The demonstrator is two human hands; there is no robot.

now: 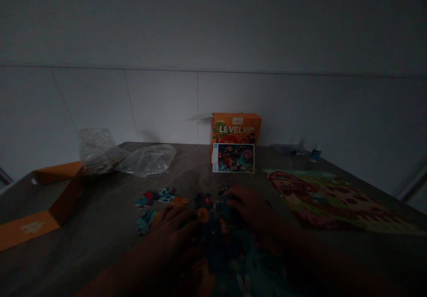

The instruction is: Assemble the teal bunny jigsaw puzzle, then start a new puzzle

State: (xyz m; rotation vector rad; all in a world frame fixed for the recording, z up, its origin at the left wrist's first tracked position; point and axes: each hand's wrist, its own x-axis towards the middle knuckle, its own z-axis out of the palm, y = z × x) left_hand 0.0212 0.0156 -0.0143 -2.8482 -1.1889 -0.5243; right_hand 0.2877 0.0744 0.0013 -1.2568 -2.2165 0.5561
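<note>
at the far left of the desk, an orange box tray lies open, seemingly set aside to leave the middle free. just beyond it are a clear bag with something inside and a crumpled clear bag, probably parked there as wrapping.

next come loose puzzle pieces, near the left hand, presumably for easy reach. its fingers bend down over the pieces; the dimness hides whether they grip any. between the hands, the partly joined puzzle lies flat, close to the person, likely so both hands can steady it.

behind it stands an orange box, with a picture card upright before it, perhaps leaning there to face the person. the right hand curls its fingers at the puzzle's far edge; i cannot tell if they pinch a piece. farther right, a farm picture lies flat, apart from the puzzle.
</note>
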